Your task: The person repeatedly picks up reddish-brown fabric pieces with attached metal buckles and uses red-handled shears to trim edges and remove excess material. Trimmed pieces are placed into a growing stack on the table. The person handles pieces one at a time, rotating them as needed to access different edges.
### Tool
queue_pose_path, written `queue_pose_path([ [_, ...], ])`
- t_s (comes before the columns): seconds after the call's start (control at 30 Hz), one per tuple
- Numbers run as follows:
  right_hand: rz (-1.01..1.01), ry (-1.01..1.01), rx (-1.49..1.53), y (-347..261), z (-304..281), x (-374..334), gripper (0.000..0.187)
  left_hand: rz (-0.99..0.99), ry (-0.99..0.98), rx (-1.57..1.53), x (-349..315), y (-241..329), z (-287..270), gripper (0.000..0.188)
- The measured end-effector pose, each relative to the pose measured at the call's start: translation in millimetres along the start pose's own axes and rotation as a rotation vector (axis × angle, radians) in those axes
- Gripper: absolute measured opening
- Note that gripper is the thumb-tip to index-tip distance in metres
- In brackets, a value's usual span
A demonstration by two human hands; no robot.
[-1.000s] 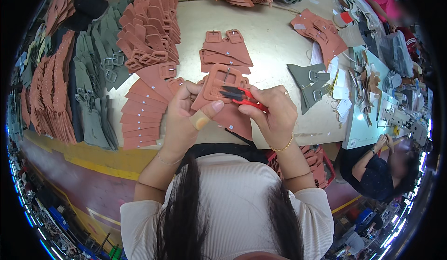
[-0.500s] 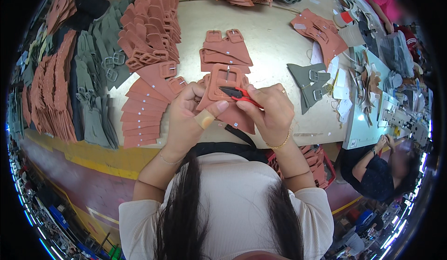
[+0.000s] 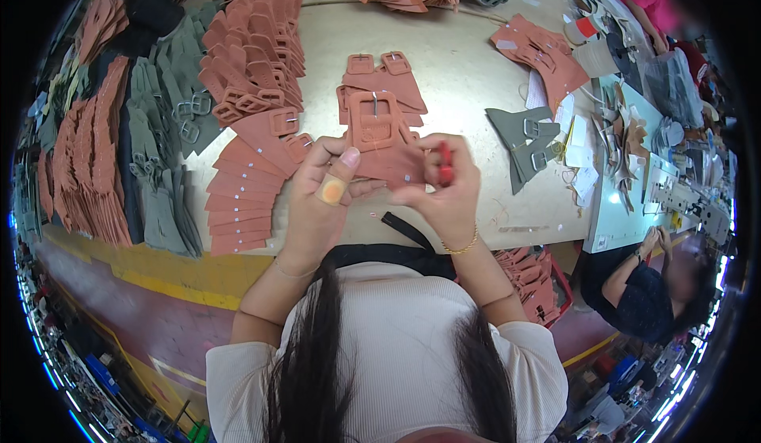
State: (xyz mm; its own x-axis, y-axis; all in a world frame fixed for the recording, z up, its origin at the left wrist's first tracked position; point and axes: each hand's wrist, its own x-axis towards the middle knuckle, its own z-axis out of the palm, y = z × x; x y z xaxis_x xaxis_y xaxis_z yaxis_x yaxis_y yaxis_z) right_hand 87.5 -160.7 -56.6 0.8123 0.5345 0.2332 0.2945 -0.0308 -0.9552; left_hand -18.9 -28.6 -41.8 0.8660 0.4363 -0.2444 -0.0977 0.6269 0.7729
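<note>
A reddish-brown leather piece with a covered square buckle is raised over the table in front of me. My left hand grips its left side, the thumb on top and a tan plaster wrapped round that thumb. At the piece's right edge is my right hand, blurred by motion, its fingers curled round red-handled snips. The blades of the snips are hidden or smeared. Just beyond lie more buckled leather pieces of the same colour.
Fanned reddish-brown pieces and heaps of straps cover the left side, beside grey-green pieces. A grey-green buckled piece lies to the right. Below the table edge stands a red crate. A co-worker sits at the far right.
The snips have come away from the leather near the buckle and turned up inside my right fist. The piece has tilted, showing more of its lower right part.
</note>
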Motion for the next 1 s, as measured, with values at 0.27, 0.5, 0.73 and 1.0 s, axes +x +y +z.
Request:
queue_pose_path([
  [0.27,-0.034,0.071,0.429,-1.8,-6.7,11.1,0.015,0.013,-0.03,-0.164,5.3,-3.6,-5.9,0.027],
  [0.5,0.113,-0.057,0.207,9.4,-34.0,13.1,0.061,-0.314,-0.161,-0.769,16.2,6.0,-14.0,0.058],
  [0.73,-0.092,-0.056,-0.276,-2.2,-24.0,-11.2,0.043,-0.097,-0.137,-0.458,8.7,9.9,-0.8,0.065],
  [1.0,-0.368,-0.079,-0.508,-13.6,-27.6,2.1,0.04,0.045,-0.025,-0.16,2.1,17.3,15.3,0.078],
])
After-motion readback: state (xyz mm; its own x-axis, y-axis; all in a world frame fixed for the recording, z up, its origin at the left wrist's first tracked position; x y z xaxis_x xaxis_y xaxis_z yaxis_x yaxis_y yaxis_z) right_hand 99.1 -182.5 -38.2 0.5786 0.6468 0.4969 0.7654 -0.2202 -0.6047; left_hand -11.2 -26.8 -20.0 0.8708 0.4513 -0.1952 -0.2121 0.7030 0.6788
